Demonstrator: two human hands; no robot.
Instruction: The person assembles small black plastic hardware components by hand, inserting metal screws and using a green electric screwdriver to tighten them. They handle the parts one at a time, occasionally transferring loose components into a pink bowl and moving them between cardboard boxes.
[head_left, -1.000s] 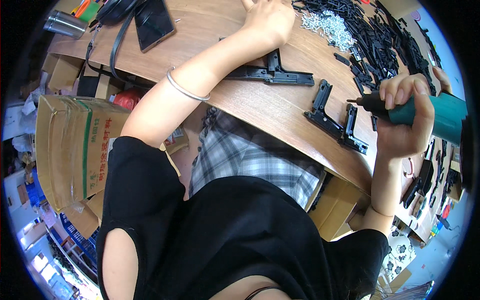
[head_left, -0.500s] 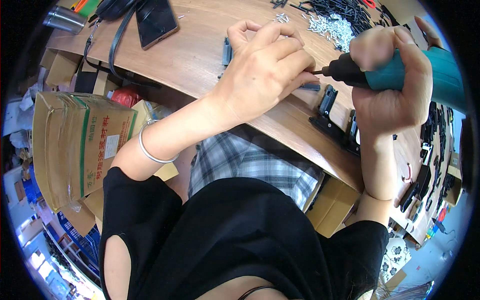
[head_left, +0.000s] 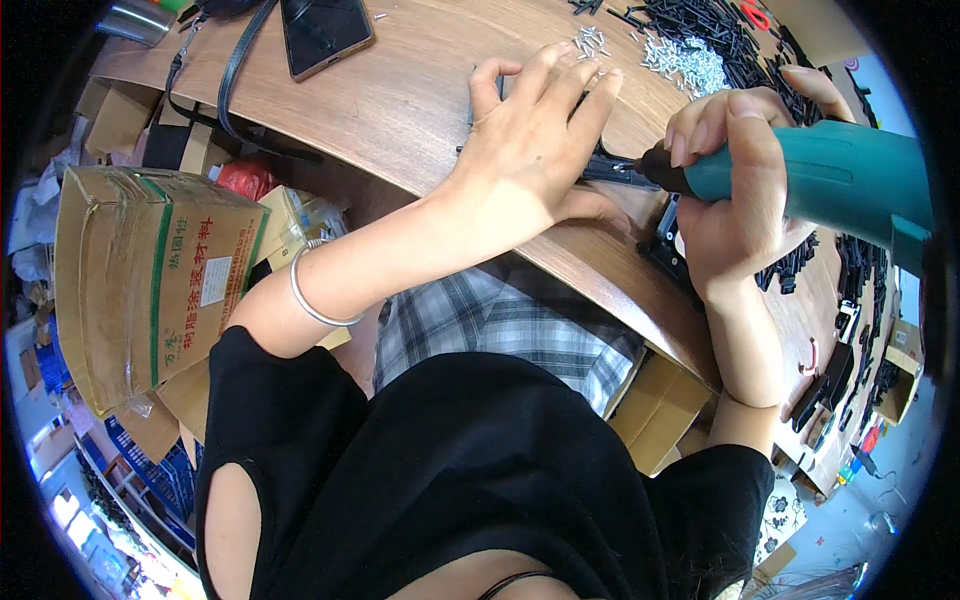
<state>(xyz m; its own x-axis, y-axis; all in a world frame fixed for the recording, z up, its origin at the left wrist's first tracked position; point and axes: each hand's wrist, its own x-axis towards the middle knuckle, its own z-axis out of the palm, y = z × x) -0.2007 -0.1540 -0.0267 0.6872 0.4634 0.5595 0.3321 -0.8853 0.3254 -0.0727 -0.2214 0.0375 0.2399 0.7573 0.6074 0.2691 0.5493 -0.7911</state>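
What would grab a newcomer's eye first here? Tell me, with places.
Probably the teal power tool in the right hand, its tip at the black part partly under the left hand. Next, likely the pile of small silvery pieces on the wooden table, beyond the hands. The big brown carton at the picture's left stands out too.
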